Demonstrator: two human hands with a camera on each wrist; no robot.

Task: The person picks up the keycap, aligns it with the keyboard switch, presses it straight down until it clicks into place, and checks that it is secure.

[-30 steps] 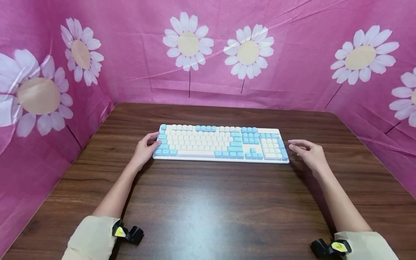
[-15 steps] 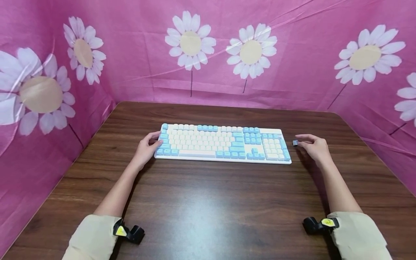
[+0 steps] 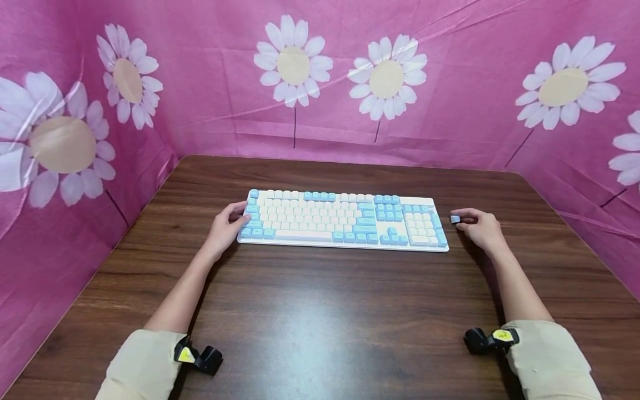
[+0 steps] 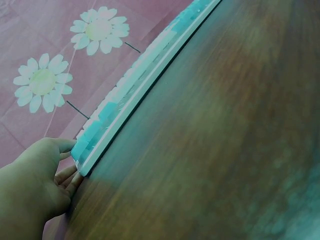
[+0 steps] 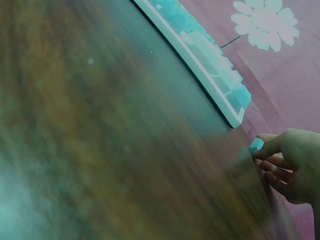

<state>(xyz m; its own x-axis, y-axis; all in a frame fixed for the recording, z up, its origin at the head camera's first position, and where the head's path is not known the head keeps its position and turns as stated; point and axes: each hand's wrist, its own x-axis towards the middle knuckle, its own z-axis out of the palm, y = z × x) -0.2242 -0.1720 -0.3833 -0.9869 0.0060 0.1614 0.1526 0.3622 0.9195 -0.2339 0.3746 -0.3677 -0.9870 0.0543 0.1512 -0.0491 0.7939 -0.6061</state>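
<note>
A full-size keyboard (image 3: 305,219) with white and light blue keycaps lies on the wooden table. My left hand (image 3: 224,230) holds its left end, thumb on the top near the edge keys; in the left wrist view, fingers of the left hand (image 4: 42,180) reach under that corner of the keyboard (image 4: 117,115). To the right of the keyboard, my right hand (image 3: 484,229) pinches a small light blue keycap (image 3: 455,219) between thumb and index finger. The right wrist view shows this keycap (image 5: 256,145) at the fingertips, apart from the keyboard's near corner.
Brown wooden table (image 3: 310,311) extends in front of the keyboard and to both sides. A pink cloth (image 3: 200,100) with large daisies hangs behind and along the sides. Black wrist cameras sit on both sleeves, the left camera (image 3: 207,360) and right camera (image 3: 477,340).
My right hand has moved slightly right, away from the keyboard's right edge, and the keycap in its fingers now shows clearly. My left hand keeps its hold on the keyboard.
</note>
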